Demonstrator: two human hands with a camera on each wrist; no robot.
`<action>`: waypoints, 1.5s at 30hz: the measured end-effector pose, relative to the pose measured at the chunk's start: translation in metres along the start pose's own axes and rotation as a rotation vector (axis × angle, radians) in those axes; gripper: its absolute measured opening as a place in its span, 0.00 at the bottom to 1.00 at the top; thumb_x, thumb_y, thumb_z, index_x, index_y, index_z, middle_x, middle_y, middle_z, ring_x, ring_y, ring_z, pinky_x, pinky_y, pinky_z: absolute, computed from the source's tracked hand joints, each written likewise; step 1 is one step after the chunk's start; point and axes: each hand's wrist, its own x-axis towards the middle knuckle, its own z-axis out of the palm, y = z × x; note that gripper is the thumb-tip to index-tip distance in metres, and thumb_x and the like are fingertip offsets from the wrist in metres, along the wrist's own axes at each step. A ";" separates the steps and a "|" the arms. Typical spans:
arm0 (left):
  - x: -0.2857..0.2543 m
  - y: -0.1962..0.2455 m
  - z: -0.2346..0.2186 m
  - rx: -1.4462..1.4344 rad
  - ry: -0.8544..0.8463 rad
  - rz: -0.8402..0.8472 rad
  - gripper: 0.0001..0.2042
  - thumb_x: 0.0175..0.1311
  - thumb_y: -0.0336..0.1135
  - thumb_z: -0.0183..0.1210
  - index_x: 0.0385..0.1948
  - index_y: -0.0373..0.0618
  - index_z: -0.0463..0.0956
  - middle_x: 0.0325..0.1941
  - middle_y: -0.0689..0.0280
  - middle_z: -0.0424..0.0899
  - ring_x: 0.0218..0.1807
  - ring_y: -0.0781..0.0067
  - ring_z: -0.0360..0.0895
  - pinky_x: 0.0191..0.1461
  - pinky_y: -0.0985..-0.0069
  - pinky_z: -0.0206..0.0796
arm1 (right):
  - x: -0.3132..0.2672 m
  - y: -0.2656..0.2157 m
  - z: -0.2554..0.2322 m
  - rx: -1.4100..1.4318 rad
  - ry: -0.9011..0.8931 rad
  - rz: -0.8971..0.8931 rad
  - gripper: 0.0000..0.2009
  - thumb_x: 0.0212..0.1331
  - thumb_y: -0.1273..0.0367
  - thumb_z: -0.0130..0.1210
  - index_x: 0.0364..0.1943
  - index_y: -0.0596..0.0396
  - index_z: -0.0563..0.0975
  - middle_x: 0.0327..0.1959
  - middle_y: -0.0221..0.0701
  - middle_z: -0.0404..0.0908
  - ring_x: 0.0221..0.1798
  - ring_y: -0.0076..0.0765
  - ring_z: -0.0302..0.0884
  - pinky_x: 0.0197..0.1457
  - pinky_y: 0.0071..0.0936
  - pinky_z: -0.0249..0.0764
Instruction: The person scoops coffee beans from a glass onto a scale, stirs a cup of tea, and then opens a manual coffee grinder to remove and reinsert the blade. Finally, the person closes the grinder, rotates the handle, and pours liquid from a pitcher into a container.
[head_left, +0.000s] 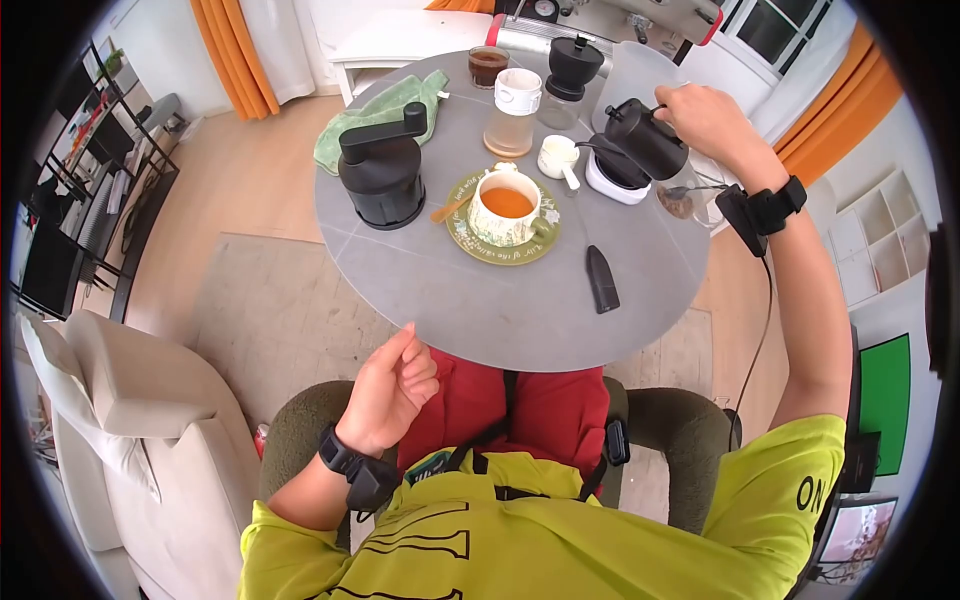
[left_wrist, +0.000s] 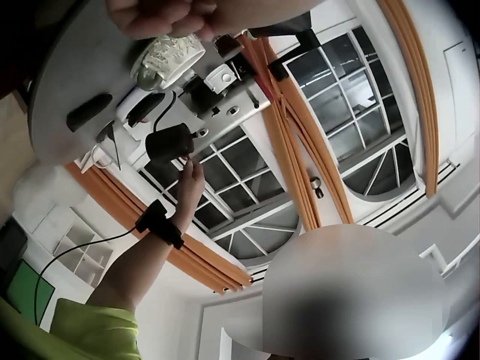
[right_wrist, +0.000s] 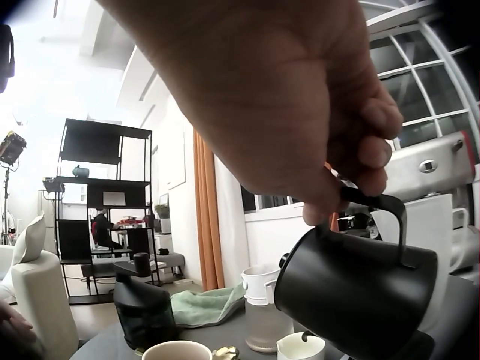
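My right hand (head_left: 705, 120) grips the handle of a black gooseneck kettle (head_left: 655, 150), which hangs tilted over the right side of the table. Its thin spout points left, above a white-and-black base (head_left: 615, 187). In the right wrist view, the fingers curl around the handle at the top of the kettle (right_wrist: 352, 289). My left hand (head_left: 388, 390) hovers over my lap by the table's near edge, fingers loosely curled with nothing in them. Nearest on the table is a patterned cup (head_left: 490, 228) of orange-brown liquid on a green saucer (head_left: 510, 256), with a small wooden spoon (head_left: 450, 208).
Round the grey table (head_left: 450, 310) stand a black cranked device (head_left: 382, 180), green cloth (head_left: 345, 130), glass of dark liquid (head_left: 488, 68), white-topped glass (head_left: 512, 120), hand grinder (head_left: 574, 70), small white handled cup (head_left: 558, 157), black slim tool (head_left: 601, 280) and glass with brown contents (head_left: 677, 204).
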 end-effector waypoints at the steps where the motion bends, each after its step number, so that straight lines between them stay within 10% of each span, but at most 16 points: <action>1: 0.002 0.001 -0.002 -0.020 -0.008 -0.018 0.17 0.72 0.40 0.44 0.19 0.51 0.57 0.18 0.75 0.53 0.21 0.83 0.50 0.25 0.82 0.47 | 0.002 0.001 0.000 -0.001 0.001 -0.001 0.11 0.60 0.64 0.52 0.30 0.59 0.76 0.26 0.43 0.79 0.35 0.53 0.78 0.37 0.44 0.73; 45: 0.021 0.032 -0.041 0.049 -0.088 -0.014 0.19 0.73 0.38 0.42 0.16 0.52 0.55 0.15 0.75 0.51 0.19 0.82 0.47 0.21 0.83 0.44 | 0.035 -0.010 0.001 -0.117 0.018 -0.214 0.08 0.56 0.68 0.56 0.28 0.59 0.73 0.21 0.40 0.75 0.32 0.48 0.76 0.33 0.40 0.70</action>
